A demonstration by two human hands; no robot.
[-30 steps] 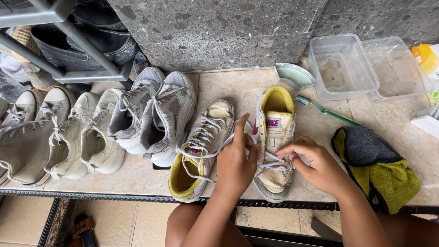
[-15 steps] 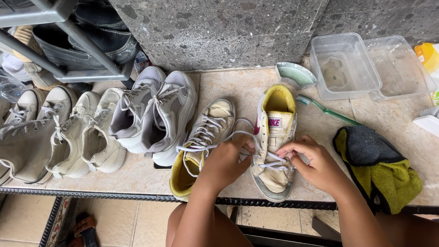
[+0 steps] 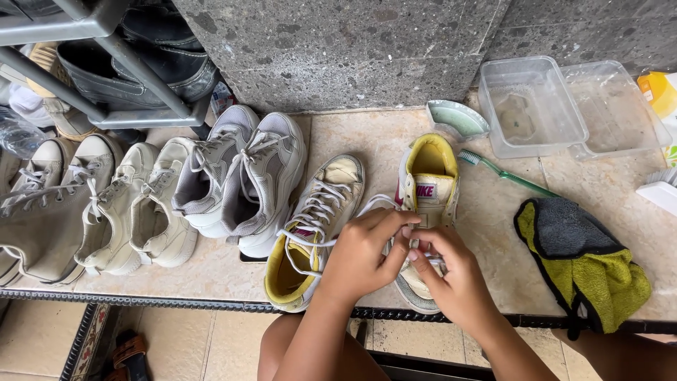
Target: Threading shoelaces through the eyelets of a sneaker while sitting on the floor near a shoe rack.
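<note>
A high-top sneaker with yellow lining stands on the tiled ledge, its opening toward the wall. Both hands work over its front. My left hand pinches a white lace that loops up toward the shoe's collar. My right hand grips the lace ends just beside it, fingers touching the left hand. The matching sneaker lies to the left, its opening toward me, laces loose, partly under my left wrist.
Grey sneakers and several cream shoes line the ledge to the left. A green toothbrush, a small green dish, two clear plastic tubs and a grey-yellow cloth lie right. A metal rack holds boots.
My left hand has come down and right from a raised pull of the lace to meet my right hand over the sneaker's front. The lace loop is smaller.
</note>
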